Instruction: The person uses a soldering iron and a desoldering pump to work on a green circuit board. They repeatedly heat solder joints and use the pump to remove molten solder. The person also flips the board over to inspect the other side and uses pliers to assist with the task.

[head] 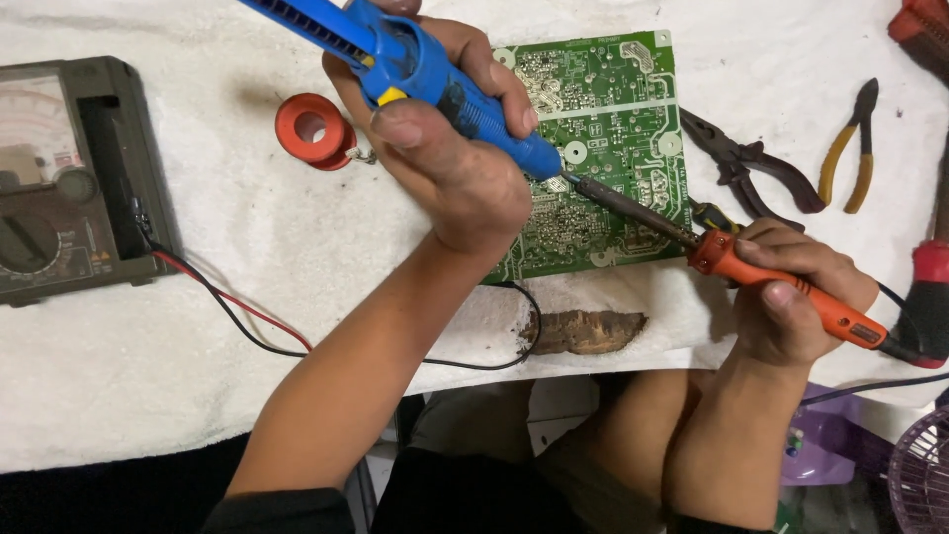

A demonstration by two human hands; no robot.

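Item, our own body as seen from above. Two forearms, both bare from wrist to above the elbow; no watch, bracelet or glove on either. Left hand (450,163): bare, no rings that we can make out, short thumbnail showing. Right hand (796,302): bare likewise, short thumbnail showing, fingers (791,249) unadorned. Sleeves: dark, probably black, fabric edges at the bottom of the view on both upper arms. Lap: dark clothing below, with a lighter greyish patch between our arms.
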